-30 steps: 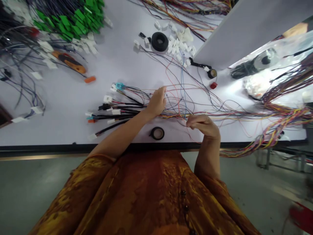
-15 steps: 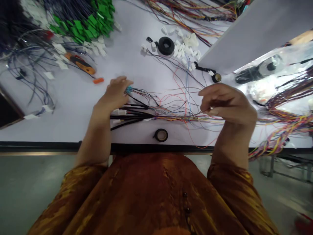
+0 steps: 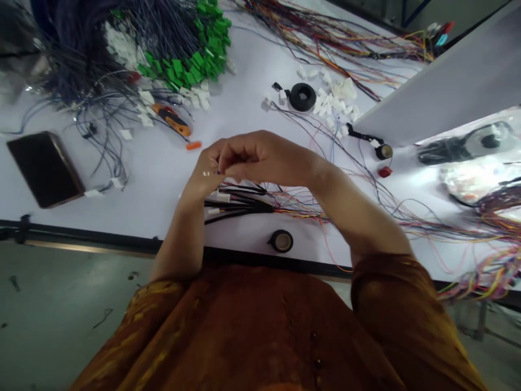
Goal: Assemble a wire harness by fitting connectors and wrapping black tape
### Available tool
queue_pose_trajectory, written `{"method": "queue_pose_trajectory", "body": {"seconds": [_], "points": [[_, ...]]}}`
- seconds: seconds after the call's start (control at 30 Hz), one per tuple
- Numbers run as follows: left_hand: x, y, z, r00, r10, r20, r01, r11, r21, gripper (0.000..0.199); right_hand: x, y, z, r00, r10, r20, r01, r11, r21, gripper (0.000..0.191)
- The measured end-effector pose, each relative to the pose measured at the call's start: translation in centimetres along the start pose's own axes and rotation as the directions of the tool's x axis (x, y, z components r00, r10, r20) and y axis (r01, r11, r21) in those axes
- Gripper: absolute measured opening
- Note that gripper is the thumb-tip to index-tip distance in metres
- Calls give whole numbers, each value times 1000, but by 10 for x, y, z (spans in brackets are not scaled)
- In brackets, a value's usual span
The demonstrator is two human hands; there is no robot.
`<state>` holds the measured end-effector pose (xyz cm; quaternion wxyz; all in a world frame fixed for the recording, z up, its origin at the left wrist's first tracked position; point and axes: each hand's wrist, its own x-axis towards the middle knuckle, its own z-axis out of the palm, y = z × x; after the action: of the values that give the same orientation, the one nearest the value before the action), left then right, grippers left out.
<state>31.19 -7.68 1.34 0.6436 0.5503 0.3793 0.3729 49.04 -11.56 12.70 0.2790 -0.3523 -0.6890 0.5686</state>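
Observation:
My left hand [image 3: 207, 169] is closed above the table, fingers curled towards my right hand. The light blue connector seen at its fingertips half a second ago is now hidden behind the hands. My right hand [image 3: 260, 158] meets it from the right in a pinch; a small dark bit of wire [image 3: 218, 172] shows at the fingertips, the rest hidden. Beneath both hands lies a wire harness with black sleeved branches [image 3: 248, 206] and white connectors [image 3: 222, 196] at its left end. Thin loose wires [image 3: 301, 201] run right under my right forearm.
A black tape roll [image 3: 281, 241] lies near the front edge. Further back are an orange-black cutter [image 3: 173, 119], another black roll [image 3: 302, 96], white connectors [image 3: 325, 103] and green connectors on cables [image 3: 191, 68]. A phone [image 3: 45, 169] lies left; a grey panel [image 3: 439, 76] stands right.
My right hand has moved left from the loose wires and now meets my left hand. The view has shifted left, bringing the whole phone into sight. A red piece now shows at the right.

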Motion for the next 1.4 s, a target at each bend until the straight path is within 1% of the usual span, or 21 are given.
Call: {"method": "queue_pose_trajectory", "body": {"seconds": [0.03, 0.07, 0.1, 0.13, 0.17, 0.2, 0.23, 0.27, 0.33, 0.4, 0.5, 0.6, 0.7, 0.83, 0.97, 1.13, 1.23, 1.3, 1.4], "points": [[-1, -3, 1, 1000, -10, 21, 11, 998, -62, 22, 4, 11, 0, 995, -15, -96, 16, 1000, 9, 8], [-1, -7, 2, 999, -1, 33, 4, 995, -98, 22, 6, 24, 0, 976, -10, -217, 10, 1000, -5, 9], [0, -12, 4, 999, 5, 35, 0, 991, -132, 22, 6, 38, -1, 939, 6, -343, -18, 999, -32, 11], [0, -16, 6, 999, -12, 31, 18, 982, -188, 22, 6, 53, 0, 888, 26, -459, -61, 996, -62, 11], [1, -19, 7, 999, -39, 22, 43, 967, -250, 23, 4, 67, 1, 838, 50, -544, -110, 991, -78, 12], [2, -23, 9, 997, -71, 10, 71, 948, -309, 24, 1, 79, 4, 799, 78, -596, -150, 986, -73, 12], [3, -26, 11, 994, -105, 7, 101, 926, -364, 24, -3, 90, 7, 775, 108, -622, -180, 982, -54, 13], [4, -29, 12, 990, -138, 12, 130, 900, -417, 25, -7, 99, 12, 764, 136, -630, -198, 980, -29, 13], [5, -33, 14, 981, -194, 34, 184, 843, -505, 27, -16, 108, 24, 753, 162, -638, -212, 977, -3, 16], [6, -36, 15, 973, -225, 50, 216, 811, -544, 26, -24, 109, 34, 743, 141, -655, -217, 976, -35, 18], [6, -37, 16, 976, -210, 56, 207, 819, -535, 25, -31, 104, 40, 725, 94, -682, -231, 967, -112, 13], [5, -36, 18, 981, -188, 47, 184, 832, -523, 24, -31, 98, 39, 702, 80, -707, -252, 957, -141, 9], [5, -34, 19, 982, -183, 39, 176, 831, -527, 23, -29, 97, 35, 714, 44, -699, -259, 944, -205, 15], [4, -31, 19, 982, -184, 49, 181, 828, -531, 23, -28, 99, 34, 741, -13, -671, -250, 923, -294, 17], [3, -27, 19, 985, -166, 37, 162, 849, -503, 23, -26, 101, 33, 756, 41, -653, -257, 936, -239, 17], [2, -24, 20, 990, -140, 10, 129, 873, -470, 25, -25, 96, 31, 749, 158, -643, -256, 965, -62, 18], [2, -23, 21, 992, -127, -13, 109, 897, -428, 27, -25, 93, 29, 744, 206, -636, -264, 965, 4, 18], [2, -22, 22, 993, -112, -30, 91, 915, -394, 29, -25, 92, 27, 741, 215, -636, -272, 962, 9, 18], [1, -20, 22, 994, -111, -23, 95, 923, -374, 29, -26, 92, 27, 751, 185, -634, -268, 963, -37, 17]]}}
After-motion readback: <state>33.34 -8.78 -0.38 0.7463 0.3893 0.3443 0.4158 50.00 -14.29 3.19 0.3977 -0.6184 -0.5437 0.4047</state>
